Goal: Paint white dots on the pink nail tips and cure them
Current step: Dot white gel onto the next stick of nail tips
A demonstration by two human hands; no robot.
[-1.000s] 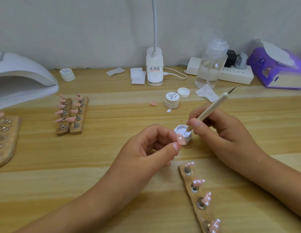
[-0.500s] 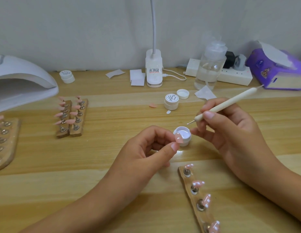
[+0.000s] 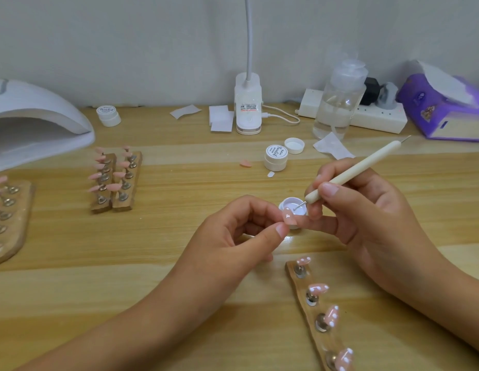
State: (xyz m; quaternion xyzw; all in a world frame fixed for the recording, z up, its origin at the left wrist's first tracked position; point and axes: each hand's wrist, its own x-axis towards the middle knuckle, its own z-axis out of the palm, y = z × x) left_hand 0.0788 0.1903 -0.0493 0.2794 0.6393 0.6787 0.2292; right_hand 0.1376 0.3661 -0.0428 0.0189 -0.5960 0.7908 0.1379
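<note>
My left hand (image 3: 241,236) pinches a single pink nail tip (image 3: 289,217) between thumb and forefinger, held just in front of the open pot of white gel (image 3: 296,210). My right hand (image 3: 366,210) grips a cream dotting tool (image 3: 353,172) like a pen, with its metal point close to the tip's upper end, over the pot. A wooden holder strip (image 3: 310,314) at the lower right carries several pink tips with white dots. Further wooden holders (image 3: 115,180) with plain pink tips stand at the left, near the white curing lamp (image 3: 32,121).
A shut gel jar (image 3: 276,158), a loose lid (image 3: 294,145) and a stray pink tip (image 3: 245,164) lie behind the hands. Along the back stand a desk lamp base (image 3: 247,108), a clear pump bottle (image 3: 340,103), a power strip (image 3: 377,119), a purple tissue pack (image 3: 444,111), another jar (image 3: 108,115).
My right hand lifted the dotting tool out of the white gel pot, swung it level, then brought its point down to the pink tip in my left hand.
</note>
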